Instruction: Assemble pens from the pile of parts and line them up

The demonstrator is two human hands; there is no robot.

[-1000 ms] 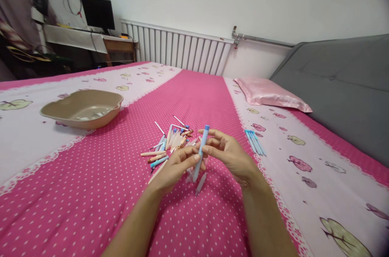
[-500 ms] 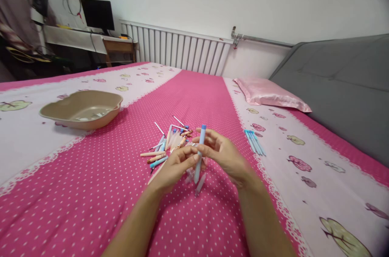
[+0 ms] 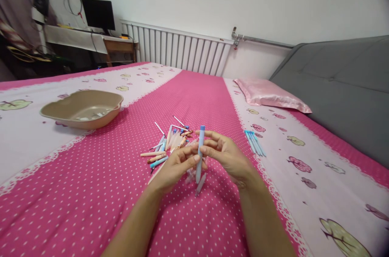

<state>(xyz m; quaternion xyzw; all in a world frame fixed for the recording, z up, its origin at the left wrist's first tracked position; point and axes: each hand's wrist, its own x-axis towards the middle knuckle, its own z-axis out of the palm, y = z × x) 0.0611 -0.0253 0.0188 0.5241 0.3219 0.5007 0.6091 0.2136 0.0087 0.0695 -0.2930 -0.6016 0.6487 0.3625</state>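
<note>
A light blue pen barrel with a darker blue end [image 3: 199, 159] stands nearly upright between my two hands. My left hand [image 3: 176, 165] pinches its lower middle with thumb and fingers. Higher up, my right hand [image 3: 226, 153] closes its thumb and fingers on the same barrel. Just beyond my hands lies a loose heap of pen parts [image 3: 174, 139], with pink, blue and cream barrels and thin white refills. Below the held barrel, a translucent pen piece [image 3: 200, 185] rests on the bedspread. Several blue pens [image 3: 254, 143] lie side by side to the right.
A beige plastic basin [image 3: 82, 107] with small pale pieces inside sits at the left on the pink bedspread [image 3: 194, 91]. At the back right are a pink pillow [image 3: 270, 94] and a grey headboard [image 3: 337, 74]. A radiator [image 3: 176, 46] runs along the wall.
The held pen barrel has tilted slightly more upright, its top shifting a little left. Both hands keep their grip, and the heap and the row of pens look unchanged.
</note>
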